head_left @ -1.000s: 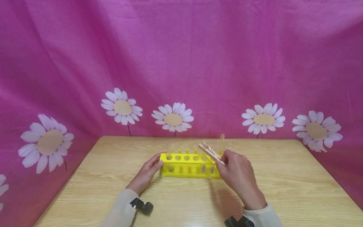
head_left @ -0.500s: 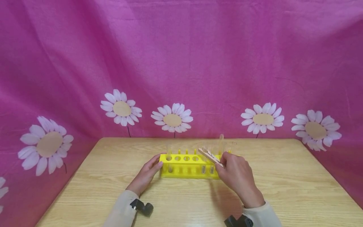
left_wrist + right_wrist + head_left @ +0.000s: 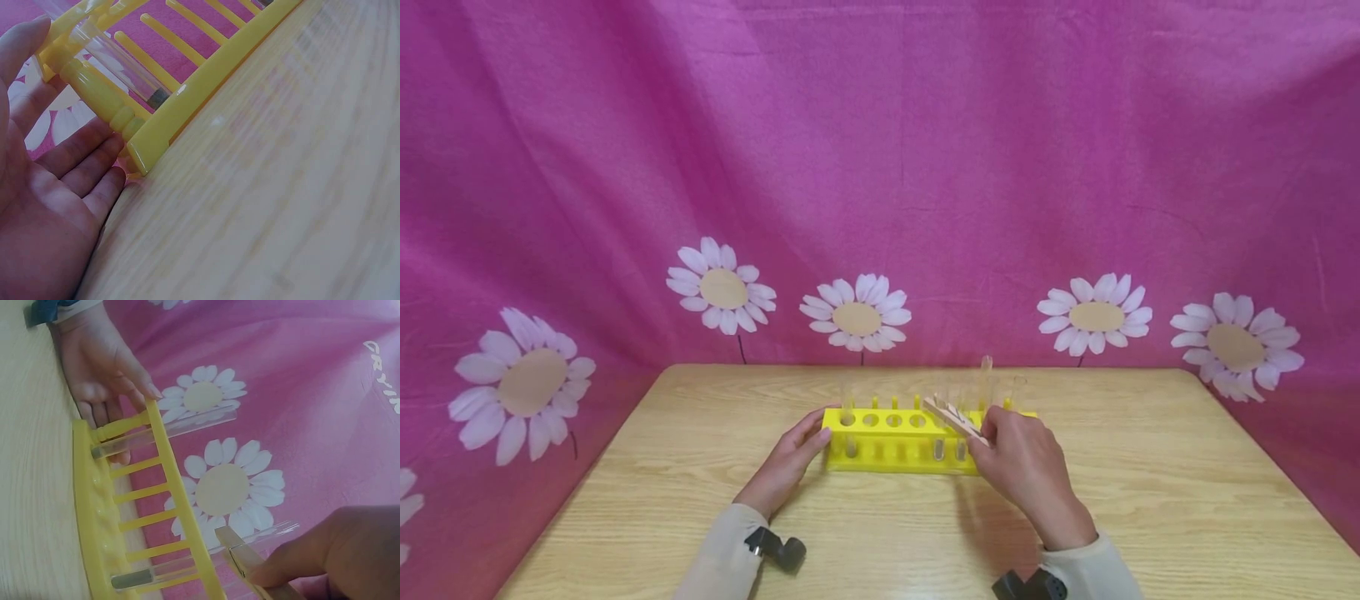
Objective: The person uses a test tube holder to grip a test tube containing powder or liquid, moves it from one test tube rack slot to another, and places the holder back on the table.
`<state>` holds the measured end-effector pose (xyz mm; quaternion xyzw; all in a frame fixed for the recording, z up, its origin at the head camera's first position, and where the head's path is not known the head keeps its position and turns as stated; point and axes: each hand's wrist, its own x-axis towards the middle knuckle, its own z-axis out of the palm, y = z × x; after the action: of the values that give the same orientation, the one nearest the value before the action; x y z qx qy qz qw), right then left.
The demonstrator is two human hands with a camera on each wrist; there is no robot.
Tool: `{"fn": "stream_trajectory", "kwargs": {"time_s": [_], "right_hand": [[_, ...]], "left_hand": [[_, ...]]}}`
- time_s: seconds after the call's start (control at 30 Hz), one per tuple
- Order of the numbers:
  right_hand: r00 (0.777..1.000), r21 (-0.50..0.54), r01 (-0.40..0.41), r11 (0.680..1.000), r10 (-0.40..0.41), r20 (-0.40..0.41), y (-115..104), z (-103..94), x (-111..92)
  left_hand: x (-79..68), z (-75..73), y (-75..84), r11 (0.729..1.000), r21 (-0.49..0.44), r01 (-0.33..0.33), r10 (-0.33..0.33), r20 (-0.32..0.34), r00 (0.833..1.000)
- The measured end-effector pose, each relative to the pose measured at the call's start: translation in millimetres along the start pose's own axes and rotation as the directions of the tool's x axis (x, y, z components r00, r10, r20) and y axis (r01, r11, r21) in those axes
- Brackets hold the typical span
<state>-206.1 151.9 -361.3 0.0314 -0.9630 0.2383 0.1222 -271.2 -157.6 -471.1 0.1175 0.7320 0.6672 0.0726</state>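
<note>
A yellow test tube rack (image 3: pixel 880 465) stands upright on the table. My left hand (image 3: pixel 790 454) grips its left end; the thumb (image 3: pixel 28 44) lies at the top plate and the other fingers reach behind the end post (image 3: pixel 94 90). A wooden clothespin (image 3: pixel 953 419) slants between the thumb and fingers of my right hand (image 3: pixel 1026 462). Its front end overlaps the upper part of a clear test tube (image 3: pixel 938 448) with dark contents at the bottom. One glass tube (image 3: pixel 128 65) fills the leftmost hole. My right hand hides the rack's right end.
More clear tubes rise at the rack's right side, one taller tube (image 3: pixel 987 371) among them. Between them and the left tube, several holes hold no tube. Behind the wooden table (image 3: pixel 880 533) hangs a magenta cloth (image 3: pixel 880 167) printed with daisies.
The clothespin has come down a little along the test tube, its front end now lower. My left hand keeps its place on the rack.
</note>
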Motion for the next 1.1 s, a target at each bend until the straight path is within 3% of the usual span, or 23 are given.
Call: {"fn": "stream_trajectory", "kwargs": {"time_s": [0.27,0.73,1.1], "right_hand": [[1.0,0.0,0.006,1.0,-0.006,-0.012,1.7,1.2,0.6],[0.998,0.03,-0.028,0.999,0.026,0.049,1.0,-1.8,0.1],[1.0,0.052,-0.002,0.999,0.001,0.015,-0.4,-6.4,-1.8]], "left_hand": [[-0.3,0.1,-0.3,1.0,0.011,0.006,-0.006,-0.003,1.0],[-1.5,0.1,-0.2,1.0,0.02,0.009,-0.009,-0.003,1.0],[-1.7,-0.7,0.0,0.999,0.044,0.029,-0.028,-0.011,1.0]]}}
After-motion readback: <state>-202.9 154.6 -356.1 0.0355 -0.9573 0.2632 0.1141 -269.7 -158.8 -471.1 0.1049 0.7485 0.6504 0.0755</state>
